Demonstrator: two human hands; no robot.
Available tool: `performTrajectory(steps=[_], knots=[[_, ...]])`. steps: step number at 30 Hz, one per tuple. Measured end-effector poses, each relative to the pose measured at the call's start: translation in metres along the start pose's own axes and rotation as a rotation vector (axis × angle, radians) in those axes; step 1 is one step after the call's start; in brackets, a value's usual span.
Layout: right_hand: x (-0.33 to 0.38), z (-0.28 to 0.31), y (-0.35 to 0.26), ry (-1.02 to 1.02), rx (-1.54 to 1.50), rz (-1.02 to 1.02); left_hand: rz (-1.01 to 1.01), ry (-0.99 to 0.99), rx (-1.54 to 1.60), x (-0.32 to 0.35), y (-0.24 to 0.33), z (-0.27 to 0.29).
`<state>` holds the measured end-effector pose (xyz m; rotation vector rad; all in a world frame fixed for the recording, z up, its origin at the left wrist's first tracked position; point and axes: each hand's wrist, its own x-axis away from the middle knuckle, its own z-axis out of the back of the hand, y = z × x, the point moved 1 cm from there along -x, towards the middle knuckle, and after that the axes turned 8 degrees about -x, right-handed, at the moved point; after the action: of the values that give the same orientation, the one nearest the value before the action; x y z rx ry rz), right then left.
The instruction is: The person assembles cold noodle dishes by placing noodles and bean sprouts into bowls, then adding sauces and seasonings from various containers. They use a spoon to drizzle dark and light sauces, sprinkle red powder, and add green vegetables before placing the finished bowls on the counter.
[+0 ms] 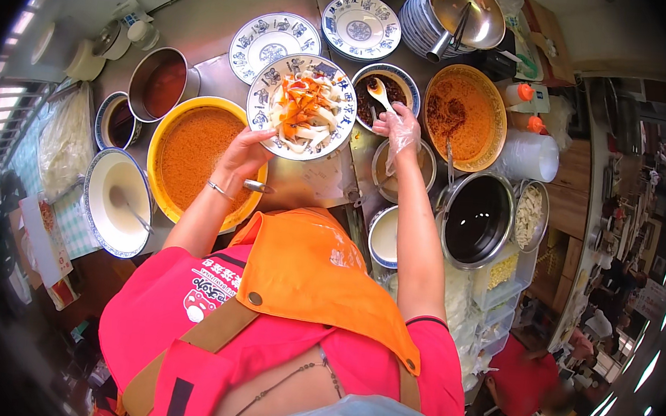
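Note:
My left hand (pixel 244 155) grips the near left rim of a blue-and-white patterned plate (pixel 343 132), holding it over the counter. White wide noodles (pixel 309 119) with a reddish-orange sauce lie on it. In a clear plastic glove, my right hand (pixel 400 131) is closed around the handle of a white spoon (pixel 378 91). The spoon's head, stained with brownish sauce, is over a bowl of dark chili sauce (pixel 363 109). Below that hand stands a round container (pixel 429 173), partly hidden by my wrist. A yellow-rimmed basin of orange liquid (pixel 195 152) sits under my left forearm.
Two patterned plates (pixel 276 44) lie beyond my hands, near stacked plates (pixel 414 26) and a metal pan (pixel 470 18). To the right stand a pan of orange-red sauce (pixel 468 113) and a pot of black liquid (pixel 476 220). A white bowl (pixel 114 217) with a ladle stands left.

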<state>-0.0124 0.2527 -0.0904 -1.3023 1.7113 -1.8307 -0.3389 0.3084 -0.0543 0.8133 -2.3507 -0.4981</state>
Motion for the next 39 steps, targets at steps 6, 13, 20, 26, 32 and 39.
performTrajectory(steps=[6,13,20,26,32,39], knots=[[0.012,0.007,-0.007,0.144,0.595,0.399,-0.008,-0.02,-0.016,0.002,-0.003,-0.009],[0.008,0.012,0.005,0.067,0.158,0.112,0.014,-0.014,-0.017,-0.001,-0.006,-0.008],[0.001,0.027,0.011,0.095,-0.073,0.059,0.045,-0.017,-0.008,-0.006,-0.011,-0.007],[0.002,0.021,0.011,0.079,-0.065,0.028,0.051,-0.017,-0.01,-0.009,-0.013,-0.008],[0.007,0.019,0.004,0.066,-0.176,-0.066,0.072,-0.019,-0.028,-0.013,-0.012,-0.011],[0.084,-0.003,-0.062,-0.045,-0.071,0.135,0.075,-0.053,-0.008,-0.029,-0.017,-0.015]])
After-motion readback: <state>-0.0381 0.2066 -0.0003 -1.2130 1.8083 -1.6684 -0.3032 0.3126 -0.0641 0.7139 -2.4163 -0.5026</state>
